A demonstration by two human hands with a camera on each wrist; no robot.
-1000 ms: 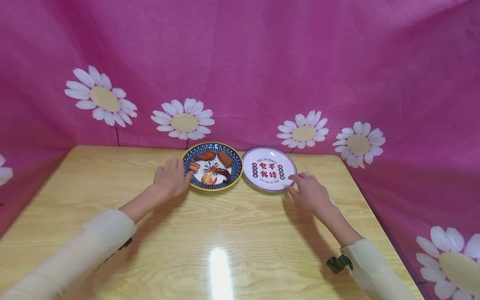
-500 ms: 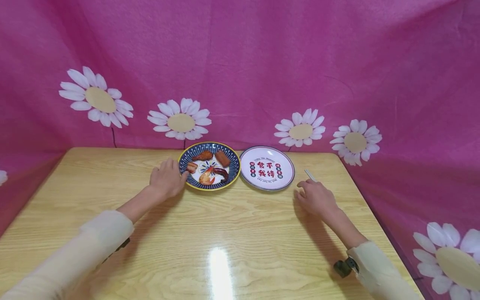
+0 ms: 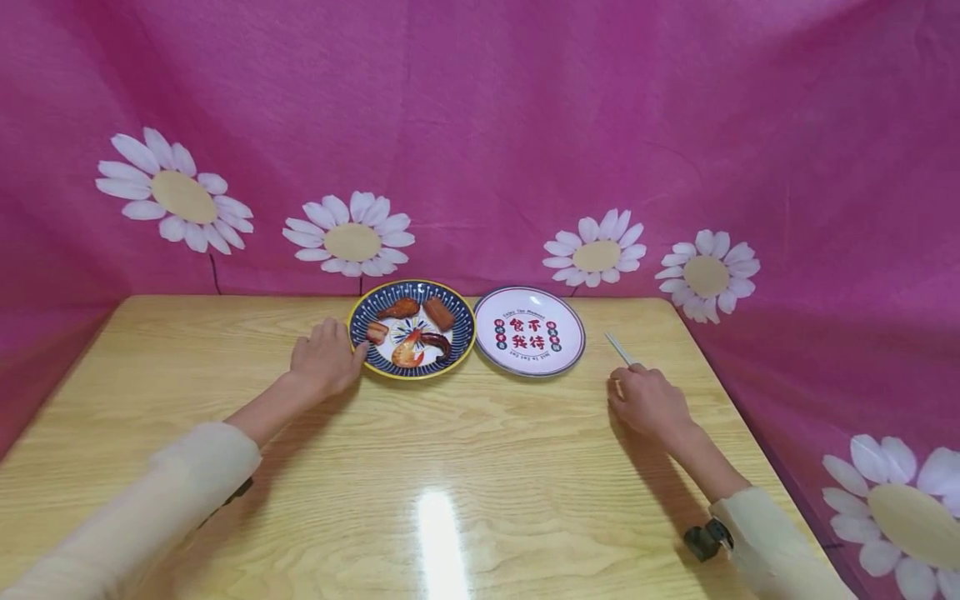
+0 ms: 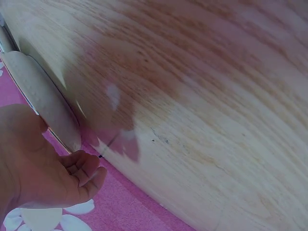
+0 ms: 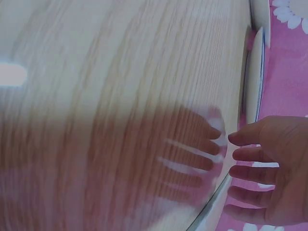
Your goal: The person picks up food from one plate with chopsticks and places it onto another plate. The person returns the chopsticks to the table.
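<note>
A blue-patterned dish with a yellow rim [image 3: 468,350] holds several food pieces: a drumstick [image 3: 399,308], a reddish-brown block [image 3: 438,315], a shrimp [image 3: 407,350], a dark curved piece [image 3: 437,345] and a small striped meat piece [image 3: 377,332]. At its left rim is my left hand [image 3: 326,360], thumb against the rim; in the left wrist view the other fingers are loosely bent, away from the dish. A white plate with red characters [image 3: 529,332] stands beside the dish. My right hand [image 3: 651,402], fingers extended, is over the near end of a thin pale stick [image 3: 618,347]; contact cannot be told.
The wooden table [image 3: 480,433] carries both dishes near its back edge. Directly behind hangs a pink cloth [image 3: 480,142] with white daisies, which also runs along both sides. A bright reflection lies on the tabletop near the front.
My right hand has left the white plate's right rim and moved right and nearer, to the pale stick. My left hand stays at the patterned dish. The view has shifted slightly.
</note>
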